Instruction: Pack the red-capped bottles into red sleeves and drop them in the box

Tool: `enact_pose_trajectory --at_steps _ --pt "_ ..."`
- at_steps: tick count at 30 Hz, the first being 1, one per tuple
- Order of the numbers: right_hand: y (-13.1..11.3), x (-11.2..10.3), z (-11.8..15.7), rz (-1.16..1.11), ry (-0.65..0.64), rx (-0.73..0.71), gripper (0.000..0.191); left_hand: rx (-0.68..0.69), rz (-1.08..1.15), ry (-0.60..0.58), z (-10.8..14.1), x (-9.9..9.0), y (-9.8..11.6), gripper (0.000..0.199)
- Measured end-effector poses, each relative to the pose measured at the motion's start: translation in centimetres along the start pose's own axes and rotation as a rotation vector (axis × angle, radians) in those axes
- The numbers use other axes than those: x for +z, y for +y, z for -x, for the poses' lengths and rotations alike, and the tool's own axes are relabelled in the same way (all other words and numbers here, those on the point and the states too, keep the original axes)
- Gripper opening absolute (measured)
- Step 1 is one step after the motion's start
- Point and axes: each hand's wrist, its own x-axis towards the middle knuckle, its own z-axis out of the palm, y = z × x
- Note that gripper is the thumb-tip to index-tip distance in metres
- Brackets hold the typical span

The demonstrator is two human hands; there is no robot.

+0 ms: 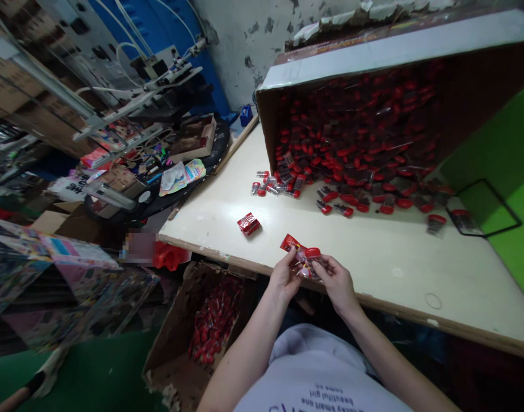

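Close to the table's front edge, my left hand (pixel 285 276) pinches a small red printed packet (pixel 290 242) with a clear lower part. My right hand (pixel 338 281) is closed on a small clear container with a red cap (pixel 312 252), held against the packet; whether it is partly inside, I cannot tell. On the table to the left lies a small stack of red packets (pixel 248 224). Many more red-capped containers (pixel 343 210) spill from a large cardboard box (pixel 268 123) lying on its side at the back.
Below the table edge on the left stands an open carton (pixel 171 349) with many red packets. A machine (pixel 150 86) and a cluttered black round table (pixel 158 194) stand at the left. On the right are a black wire frame (pixel 487 234) and a rubber band (pixel 433 301).
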Motion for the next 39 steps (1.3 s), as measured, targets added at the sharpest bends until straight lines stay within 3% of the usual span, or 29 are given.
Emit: enact_pose_trajectory --at_steps 11,19,32,39 --pt "-0.3 0.2 0.5 -0.002 0.038 -0.011 0.028 0.038 -0.019 0.032 0.0 0.2 0.0 0.02" --pt "0.0 0.4 0.6 0.059 0.028 -0.008 0.031 0.08 -0.052 -0.009 -0.5 -0.5 -0.6 0.028" --pt "0.0 0.4 0.9 0.049 -0.021 0.021 0.033 0.301 -0.218 0.039 -0.6 -0.8 0.0 0.033" --pt "-0.5 -0.3 0.9 0.09 -0.007 -0.025 0.032 0.229 -0.155 0.06 -0.7 -1.0 0.6 0.029"
